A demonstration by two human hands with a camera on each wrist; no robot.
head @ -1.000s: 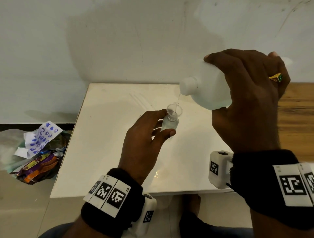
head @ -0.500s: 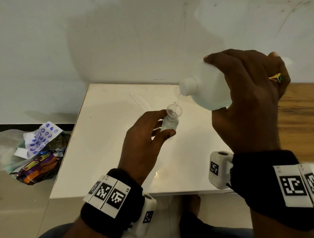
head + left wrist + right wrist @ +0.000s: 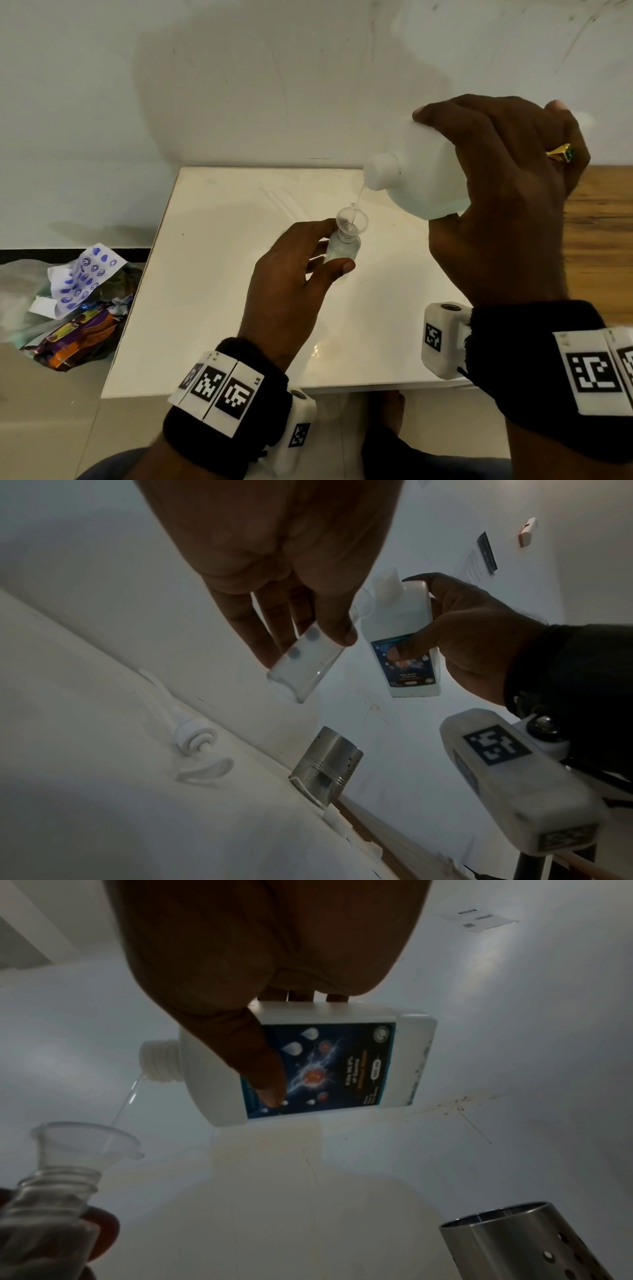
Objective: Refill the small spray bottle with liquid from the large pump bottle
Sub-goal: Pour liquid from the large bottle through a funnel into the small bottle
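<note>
My left hand (image 3: pixel 301 274) grips the small clear bottle (image 3: pixel 342 250) above the white table (image 3: pixel 212 308), thumb in front and fingers behind it (image 3: pixel 304 664). A clear funnel (image 3: pixel 351 219) sits in its neck (image 3: pixel 82 1139). My right hand (image 3: pixel 507 205) holds the large white bottle (image 3: pixel 421 174) tipped to the left, its pump off and its threaded neck (image 3: pixel 159 1061) open. A thin stream of clear liquid (image 3: pixel 128 1099) runs from that neck into the funnel. The large bottle's blue label (image 3: pixel 318 1069) faces down.
The white pump head (image 3: pixel 195 739) lies on the table beside a perforated steel cup (image 3: pixel 325 764) (image 3: pixel 534 1242). A bag of wrappers and litter (image 3: pixel 75 305) sits on the floor left of the table. A wooden surface (image 3: pixel 603 233) adjoins the table on the right.
</note>
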